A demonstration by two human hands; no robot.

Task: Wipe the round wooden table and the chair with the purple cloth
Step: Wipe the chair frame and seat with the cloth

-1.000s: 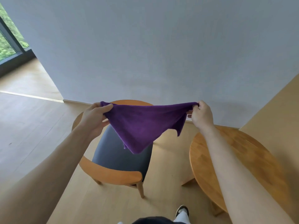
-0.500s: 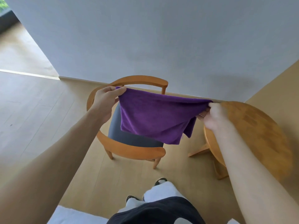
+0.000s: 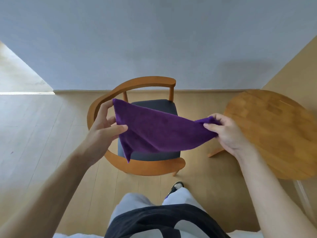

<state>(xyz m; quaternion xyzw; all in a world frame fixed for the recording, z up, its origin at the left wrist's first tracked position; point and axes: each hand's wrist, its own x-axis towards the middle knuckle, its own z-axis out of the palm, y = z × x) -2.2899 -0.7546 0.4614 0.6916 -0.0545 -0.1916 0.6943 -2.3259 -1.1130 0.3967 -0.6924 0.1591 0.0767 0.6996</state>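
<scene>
Purple cloth (image 3: 154, 131) pinched by left hand (image 3: 103, 127) (nine o'clock) and right hand (image 3: 226, 133); the loose corner could snag the chair (image 3: 145, 167).

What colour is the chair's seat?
Dark grey, seen in the head view, on the chair seat behind the cloth.

Count on inspection: one purple cloth (image 3: 154, 133); one chair (image 3: 147, 166) with one dark seat pad (image 3: 164, 107); one round table (image 3: 274, 133); two hands, left hand (image 3: 103, 133) and right hand (image 3: 228, 133); one shoe (image 3: 176, 185) visible on the floor (image 3: 42, 126).
</scene>
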